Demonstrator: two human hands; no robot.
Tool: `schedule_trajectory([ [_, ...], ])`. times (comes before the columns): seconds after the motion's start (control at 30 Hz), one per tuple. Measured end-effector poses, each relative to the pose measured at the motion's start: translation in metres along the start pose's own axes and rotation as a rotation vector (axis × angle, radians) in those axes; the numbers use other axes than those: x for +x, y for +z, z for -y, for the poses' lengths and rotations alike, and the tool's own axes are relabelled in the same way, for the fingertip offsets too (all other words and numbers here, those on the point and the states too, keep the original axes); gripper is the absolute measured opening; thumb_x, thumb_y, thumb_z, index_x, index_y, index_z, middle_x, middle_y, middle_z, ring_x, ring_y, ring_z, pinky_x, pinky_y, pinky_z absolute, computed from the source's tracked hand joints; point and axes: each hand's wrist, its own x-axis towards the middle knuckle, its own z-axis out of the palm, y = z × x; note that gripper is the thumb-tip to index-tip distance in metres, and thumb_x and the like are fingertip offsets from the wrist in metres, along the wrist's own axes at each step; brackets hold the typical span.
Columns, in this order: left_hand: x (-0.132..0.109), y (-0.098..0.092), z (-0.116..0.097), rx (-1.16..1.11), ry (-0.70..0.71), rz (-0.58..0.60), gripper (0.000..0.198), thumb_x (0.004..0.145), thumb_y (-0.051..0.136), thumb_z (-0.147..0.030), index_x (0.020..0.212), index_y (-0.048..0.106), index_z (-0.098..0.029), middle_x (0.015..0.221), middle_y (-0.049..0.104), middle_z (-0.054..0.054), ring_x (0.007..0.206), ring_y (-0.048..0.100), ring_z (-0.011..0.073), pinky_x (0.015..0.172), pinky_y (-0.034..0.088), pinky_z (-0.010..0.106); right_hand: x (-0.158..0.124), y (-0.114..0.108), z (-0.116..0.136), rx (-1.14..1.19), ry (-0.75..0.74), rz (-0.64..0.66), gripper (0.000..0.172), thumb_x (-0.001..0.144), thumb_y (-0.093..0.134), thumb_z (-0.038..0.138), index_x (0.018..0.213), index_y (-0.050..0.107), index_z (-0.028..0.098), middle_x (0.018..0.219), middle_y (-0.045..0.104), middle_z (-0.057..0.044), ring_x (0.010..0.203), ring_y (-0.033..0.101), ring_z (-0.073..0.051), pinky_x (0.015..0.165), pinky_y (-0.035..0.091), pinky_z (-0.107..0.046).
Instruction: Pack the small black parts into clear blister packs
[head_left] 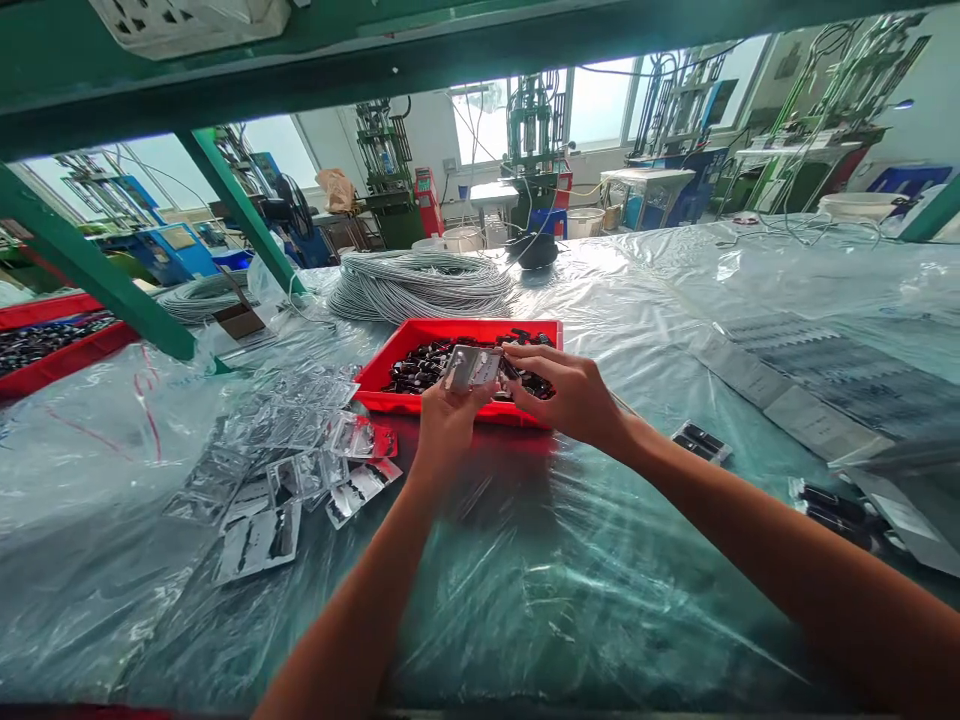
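Over the front of a red bin (450, 404) my left hand (448, 420) grips a clear plastic blister tray (472, 368), tilted toward me. My right hand (574, 390) is at the tray's right side, its fingers pinched round a small black part (510, 368) whose exact kind I cannot make out. Many small black parts (420, 368) fill the bin below. To the left lies a loose pile of similar clear blister trays (281, 430), some overlapping. A blister pack with black pieces (701, 442) rests beside my right forearm.
Coils of grey cable (420, 285) lie behind the bin. Stacked flat packs (817, 390) and bagged black parts (847, 515) are on the right. Another red bin (67, 355) stands far left. A green frame post (97, 265) slants across the left; plastic sheeting covers the table.
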Motion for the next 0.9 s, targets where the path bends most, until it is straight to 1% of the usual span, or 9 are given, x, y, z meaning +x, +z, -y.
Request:
schedule_trajectory([
  [0.13,0.004,-0.008,-0.003,0.393,0.165,-0.15,0.025,0.076,0.073,-0.036,0.094,0.074,-0.018,0.093,0.075,0.006,0.086,0.069,0.0234,0.084,0.053,0.037,0.002,0.005,-0.006,0.007,0.105,-0.074,0.015,0.09,0.059,0.019,0.098,0.072,0.019,0.106,0.076,-0.006,0.098,0.072,-0.02,0.09,0.057,-0.033],
  [0.23,0.01,-0.017,-0.003,0.682,0.239,-0.372,0.023,0.077,0.068,-0.04,0.076,0.069,-0.017,0.093,0.072,0.009,0.09,0.067,0.0257,0.087,0.052,0.04,0.001,0.015,-0.015,0.032,0.274,-0.14,0.018,0.093,0.055,0.022,0.101,0.071,0.019,0.106,0.075,-0.007,0.097,0.07,-0.019,0.089,0.056,-0.033],
  [0.3,0.016,-0.028,-0.004,0.825,0.303,-0.507,0.025,0.079,0.064,-0.04,0.074,0.067,-0.015,0.093,0.07,0.013,0.096,0.066,0.0288,0.092,0.049,0.043,0.002,0.015,-0.026,-0.016,0.343,-0.095,0.023,0.092,0.056,0.021,0.111,0.068,0.018,0.115,0.071,-0.01,0.106,0.066,-0.021,0.095,0.053,-0.035],
  [0.43,0.036,-0.07,-0.009,0.971,0.477,-0.709,0.035,0.08,0.053,-0.022,0.11,0.066,-0.01,0.113,0.065,0.017,0.107,0.061,0.0291,0.092,0.048,0.042,0.006,-0.017,-0.054,-0.317,0.493,0.273,0.041,0.087,0.062,0.02,0.127,0.06,0.014,0.129,0.06,-0.016,0.12,0.057,-0.026,0.101,0.047,-0.037],
  [0.53,0.05,-0.112,-0.011,1.074,0.472,-0.974,0.049,0.071,0.054,-0.012,0.119,0.06,-0.005,0.121,0.059,0.021,0.118,0.053,0.0324,0.102,0.039,0.047,0.003,-0.054,-0.071,-0.554,0.688,0.658,0.028,0.089,0.06,0.026,0.115,0.067,0.016,0.118,0.066,-0.014,0.111,0.061,-0.026,0.089,0.05,-0.034],
  [0.6,0.054,-0.132,-0.013,1.066,0.406,-1.088,0.057,0.066,0.054,-0.009,0.122,0.055,-0.006,0.129,0.055,0.022,0.125,0.049,0.0337,0.105,0.035,0.049,-0.007,-0.071,-0.078,-0.609,0.767,0.805,0.016,0.08,0.069,0.024,0.094,0.071,0.017,0.1,0.071,-0.012,0.097,0.065,-0.026,0.078,0.052,-0.032],
  [0.7,0.053,-0.137,-0.015,1.032,0.37,-1.049,0.061,0.06,0.058,-0.009,0.121,0.052,-0.012,0.134,0.052,0.019,0.129,0.045,0.0337,0.108,0.033,0.051,-0.026,-0.077,-0.079,-0.608,0.79,0.862,0.011,0.067,0.076,0.014,0.075,0.069,0.017,0.084,0.071,-0.009,0.082,0.066,-0.024,0.067,0.049,-0.028],
  [0.8,0.047,-0.116,-0.018,1.046,0.442,-0.89,0.058,0.061,0.057,-0.01,0.119,0.052,-0.007,0.133,0.051,0.023,0.13,0.045,0.032,0.11,0.032,0.047,-0.04,-0.073,-0.076,-0.6,0.789,0.831,0.011,0.068,0.07,0.008,0.074,0.068,0.016,0.085,0.071,-0.009,0.084,0.065,-0.023,0.068,0.046,-0.027],
  [0.9,0.043,-0.094,-0.019,1.062,0.49,-0.732,0.054,0.064,0.058,-0.011,0.118,0.053,-0.007,0.132,0.053,0.021,0.13,0.047,0.0309,0.11,0.033,0.046,-0.038,-0.081,-0.073,-0.589,0.814,0.742,0.005,0.075,0.066,0.013,0.078,0.068,0.015,0.084,0.071,-0.009,0.084,0.064,-0.021,0.069,0.045,-0.026],
])
